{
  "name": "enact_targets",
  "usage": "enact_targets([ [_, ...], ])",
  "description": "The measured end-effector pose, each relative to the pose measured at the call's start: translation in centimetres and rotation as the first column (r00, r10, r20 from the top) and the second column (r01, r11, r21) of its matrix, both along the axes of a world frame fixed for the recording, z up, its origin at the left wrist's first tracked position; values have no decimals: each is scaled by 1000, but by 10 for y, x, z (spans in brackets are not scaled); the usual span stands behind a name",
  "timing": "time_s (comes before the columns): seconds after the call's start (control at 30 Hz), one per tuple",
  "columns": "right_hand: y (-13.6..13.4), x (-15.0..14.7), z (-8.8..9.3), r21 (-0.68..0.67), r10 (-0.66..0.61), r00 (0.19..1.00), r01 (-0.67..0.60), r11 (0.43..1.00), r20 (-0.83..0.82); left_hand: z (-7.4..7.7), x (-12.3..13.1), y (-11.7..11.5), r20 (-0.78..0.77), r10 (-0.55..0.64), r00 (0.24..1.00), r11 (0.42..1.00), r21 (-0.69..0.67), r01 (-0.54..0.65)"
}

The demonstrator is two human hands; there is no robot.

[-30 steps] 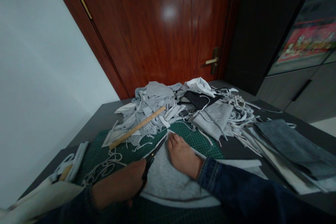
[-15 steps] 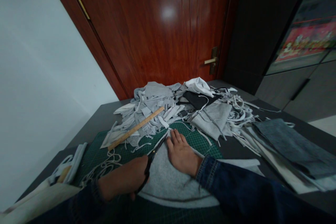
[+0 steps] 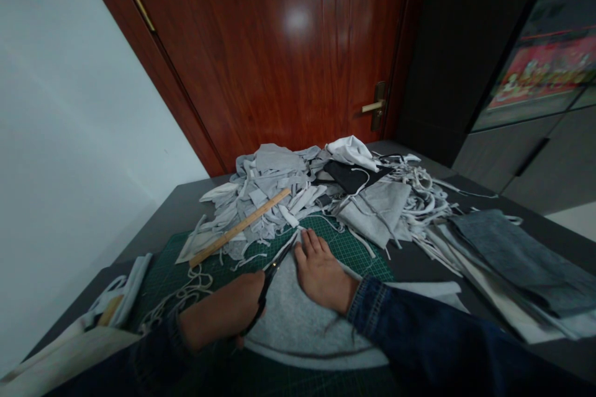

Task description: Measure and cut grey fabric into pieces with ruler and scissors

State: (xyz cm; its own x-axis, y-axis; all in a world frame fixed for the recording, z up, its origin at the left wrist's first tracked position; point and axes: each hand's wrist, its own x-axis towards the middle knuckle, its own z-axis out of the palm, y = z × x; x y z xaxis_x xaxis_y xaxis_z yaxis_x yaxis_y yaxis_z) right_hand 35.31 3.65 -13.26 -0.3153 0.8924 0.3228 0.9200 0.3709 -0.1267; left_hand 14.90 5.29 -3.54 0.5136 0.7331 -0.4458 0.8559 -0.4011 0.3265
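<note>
My left hand [image 3: 223, 313] is closed round the handles of black scissors [image 3: 267, 285], whose blades point away from me along the left edge of a grey fabric piece [image 3: 293, 316]. My right hand [image 3: 323, 273] lies flat on that fabric just right of the blades, fingers stretched out and pressing it onto the green cutting mat [image 3: 358, 248]. Both arms wear dark denim sleeves.
A wooden ruler [image 3: 239, 226] lies across a heap of grey and white fabric scraps [image 3: 279, 186] beyond the mat. Dark grey folded cloth [image 3: 516, 254] is stacked at right. White cord [image 3: 184, 291] and pale items lie at left. A brown door [image 3: 288, 43] stands behind the table.
The scissors and my left hand have edged forward along the fabric's edge. My right hand stays pressed on the cloth. The view has shifted slightly.
</note>
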Motion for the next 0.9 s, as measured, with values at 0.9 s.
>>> enact_targets([
  [0.9,-6,-1,-2,0,12,999,-12,1000,-42,3,12,0,-8,82,997,990,-111,-83],
])
